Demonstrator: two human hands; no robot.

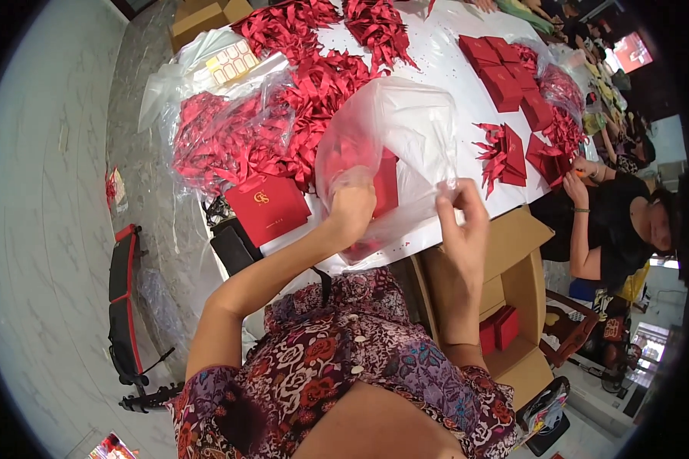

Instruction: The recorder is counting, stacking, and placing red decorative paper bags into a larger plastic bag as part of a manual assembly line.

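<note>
A large clear plastic bag [417, 115] spreads between my hands over the near edge of the white table. My right hand [463, 218] pinches the bag's right edge between thumb and fingers. My left hand [354, 205] reaches to the bag's left side, its fingers hidden by cloudy plastic, so their grip cannot be told. Red material [388, 183] shows at the bag's middle, just right of my left hand. Beside my left forearm lies a flat red paper gift bag [268, 208] with a gold emblem.
Heaps of red ribbon-handled bags [321, 84] cover the table's left and far side. Stacked red bags [505, 76] lie at right. An open cardboard box [524, 306] with red boxes stands by my right arm. A co-worker [612, 222] handles a red bag at right.
</note>
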